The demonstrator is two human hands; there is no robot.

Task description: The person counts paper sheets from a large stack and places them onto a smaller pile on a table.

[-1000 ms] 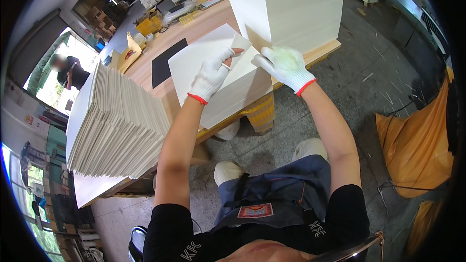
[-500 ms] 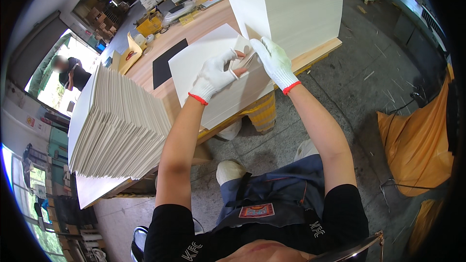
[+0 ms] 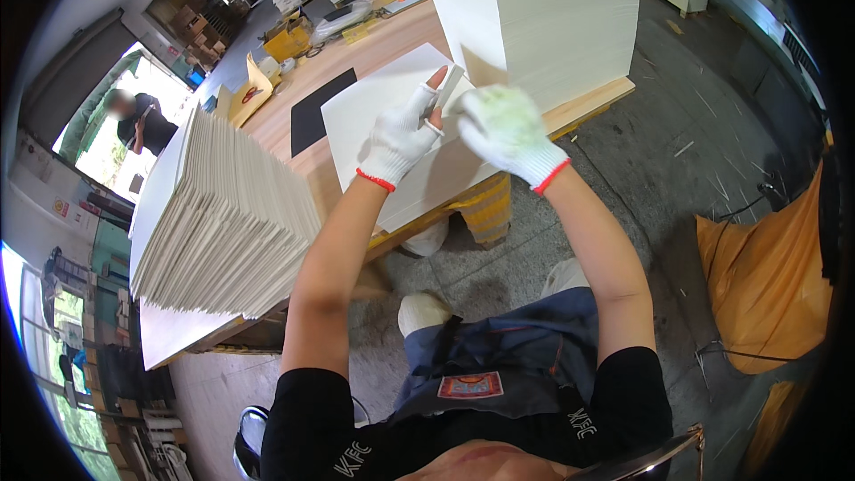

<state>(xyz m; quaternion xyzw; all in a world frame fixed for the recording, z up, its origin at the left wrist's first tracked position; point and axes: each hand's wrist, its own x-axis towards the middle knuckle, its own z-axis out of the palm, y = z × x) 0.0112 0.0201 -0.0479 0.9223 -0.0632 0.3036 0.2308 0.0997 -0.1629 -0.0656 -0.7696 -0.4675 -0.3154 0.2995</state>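
My left hand [image 3: 399,140] wears a white knit glove with bare thumb and fingertips. Its thumb and fingers are closed on a small, pale stack of paper strips [image 3: 451,82] that stands above a large white board [image 3: 356,116]. To the right, my right hand [image 3: 506,132], also gloved, with greenish staining on its back, hovers over the same board close to the strips. Motion smears its curled fingers, and whether they hold anything does not show.
At left a tall pile of pale boards [image 3: 236,223] leans on the table. A big white stack [image 3: 570,18] rises behind my right hand. A black sheet [image 3: 321,113] lies on the wooden tabletop [image 3: 365,53]. A yellow box [image 3: 287,40] and another person [image 3: 147,120] are farther off.
My right hand has drawn back from the strips, turning and curling its fingers. My left hand has shifted slightly right with the strips, which were fanned before and now look squared together.
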